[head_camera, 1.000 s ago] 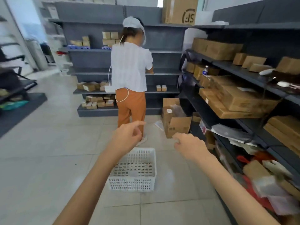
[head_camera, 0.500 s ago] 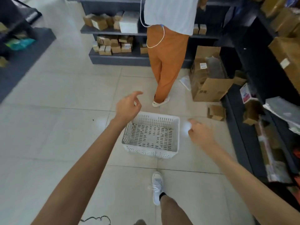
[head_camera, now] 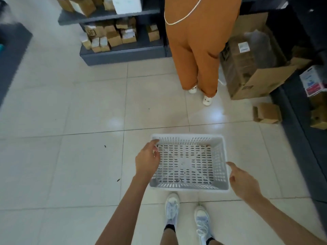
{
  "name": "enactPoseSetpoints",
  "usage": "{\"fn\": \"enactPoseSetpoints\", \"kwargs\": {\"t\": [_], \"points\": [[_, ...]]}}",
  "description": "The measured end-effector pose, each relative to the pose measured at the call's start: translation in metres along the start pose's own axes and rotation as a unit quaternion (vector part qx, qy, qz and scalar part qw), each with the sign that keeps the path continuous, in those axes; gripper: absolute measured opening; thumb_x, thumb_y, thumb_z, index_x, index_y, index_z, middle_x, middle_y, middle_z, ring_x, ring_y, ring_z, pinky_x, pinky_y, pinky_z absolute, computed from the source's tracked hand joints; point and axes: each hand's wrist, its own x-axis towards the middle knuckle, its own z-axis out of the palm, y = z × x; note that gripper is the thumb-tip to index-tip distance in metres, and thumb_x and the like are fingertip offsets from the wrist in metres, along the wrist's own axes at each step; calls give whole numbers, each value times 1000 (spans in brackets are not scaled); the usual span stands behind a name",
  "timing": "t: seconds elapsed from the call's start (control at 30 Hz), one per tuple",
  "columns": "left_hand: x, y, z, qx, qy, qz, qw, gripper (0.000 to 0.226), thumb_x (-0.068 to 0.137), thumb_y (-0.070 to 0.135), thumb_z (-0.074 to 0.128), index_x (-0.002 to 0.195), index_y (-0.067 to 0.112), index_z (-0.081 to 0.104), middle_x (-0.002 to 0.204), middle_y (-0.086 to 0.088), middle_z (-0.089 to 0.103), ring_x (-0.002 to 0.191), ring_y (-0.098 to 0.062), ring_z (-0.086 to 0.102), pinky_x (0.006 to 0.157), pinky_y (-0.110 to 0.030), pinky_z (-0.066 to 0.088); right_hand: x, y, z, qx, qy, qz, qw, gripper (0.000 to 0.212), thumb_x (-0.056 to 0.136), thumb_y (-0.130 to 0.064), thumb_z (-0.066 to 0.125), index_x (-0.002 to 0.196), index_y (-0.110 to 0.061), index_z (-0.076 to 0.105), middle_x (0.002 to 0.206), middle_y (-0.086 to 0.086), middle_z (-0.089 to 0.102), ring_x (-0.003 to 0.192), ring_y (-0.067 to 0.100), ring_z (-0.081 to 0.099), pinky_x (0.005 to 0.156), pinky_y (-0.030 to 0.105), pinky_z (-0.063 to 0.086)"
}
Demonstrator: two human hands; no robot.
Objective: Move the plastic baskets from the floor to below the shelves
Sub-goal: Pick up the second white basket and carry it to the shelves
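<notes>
sneakers (head_camera: 187,216), two of them, pale canvas with laces, stand on glossy off-white tiles (head_camera: 70,170) at the near edge, with dark socks above them. just past the toes one basket (head_camera: 222,174) sits on the floor: white moulded plastic, rectangular, its walls and bottom pierced with rows of small slots, its rim smooth and rolled. it looks empty.

two bare arms reach down to it. left hand (head_camera: 146,160) lies on the left rim near the far corner, fingers loosely curled, their tips at the inner edge of the rim; whether they grip it i cannot tell. right hand (head_camera: 243,181) hovers just beside the right wall, half open, forefinger stretched toward the rim and the other fingers bent, holding nothing.

farther on, a second person stands with their back turned: loose orange trousers (head_camera: 194,50), two white shoes, a thin white cord (head_camera: 178,20) hanging in a loop. to the right, one large brown cardboard box (head_camera: 254,68) stands open on the floor with a small folded carton (head_camera: 267,113) nearer, beside the dark base of the right shelves (head_camera: 300,138). at the far left, grey metal shelves (head_camera: 123,53) in two visible tiers hold many small brown and white cartons, too blurred to count.
</notes>
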Motion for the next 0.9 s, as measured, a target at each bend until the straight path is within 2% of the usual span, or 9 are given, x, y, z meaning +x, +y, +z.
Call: {"fn": "enactPoseSetpoints", "kwargs": {"t": [0.2,0.33,0.47,0.57,0.67,0.77,0.83,0.87,0.9], "points": [[90,-72,75,15,1,14,1000,44,85,9,51,126,24,51,111,-2,64,89,-23,64,75,-39,54,95,-6,91,-9,-58,29,998,56,90,-14,43,143,-23,29,119,12,64,96,32,64,81,39,50],[124,-108,131,38,-25,26,999,50,83,7,51,131,21,47,120,-7,59,100,-29,60,78,-43,54,152,5,135,-3,-59,65,996,57,87,-10,44,142,-21,30,128,16,57,104,37,60,85,44,47],[143,-156,182,63,-30,-2,998,62,80,7,54,139,15,36,131,-13,46,113,-31,50,80,-43,50,198,36,173,17,7,91,996,61,83,-5,49,140,-13,29,134,24,39,114,44,47,88,50,44],[152,-198,225,76,-23,-42,996,70,78,6,59,142,15,30,137,-18,37,118,-36,43,84,-47,50,236,64,206,28,16,144,989,68,81,-5,56,140,-6,23,136,28,29,120,47,37,92,54,40],[155,-228,260,71,-33,-88,993,79,80,11,63,146,16,20,142,-19,32,119,-40,45,87,-49,49,269,88,235,38,38,176,983,71,82,-15,58,140,-3,19,133,32,31,123,45,30,95,52,35],[156,-245,281,18,-62,-123,990,88,85,18,64,148,22,3,150,-15,28,121,-41,49,91,-50,47,286,101,246,98,115,150,977,67,80,-18,50,140,-9,21,132,31,37,118,46,38,97,51,34],[149,-252,289,7,-77,-124,989,86,89,24,58,147,30,-5,148,-14,38,117,-41,54,92,-52,48,287,106,249,163,112,158,967,68,87,-5,49,143,-23,14,140,27,38,113,50,47,93,53,42],[147,-252,290,11,-69,-130,989,81,91,27,53,146,34,-6,135,-16,53,103,-41,62,87,-52,52,284,109,252,175,104,159,966,71,88,-1,45,142,-31,11,141,26,41,106,51,53,86,51,46],[145,-254,292,17,-55,-134,989,77,93,28,49,145,37,-7,114,-17,65,85,-37,66,77,-51,55,282,111,253,177,103,160,966,73,89,1,42,141,-38,10,136,26,46,97,50,58,80,49,49]]}}
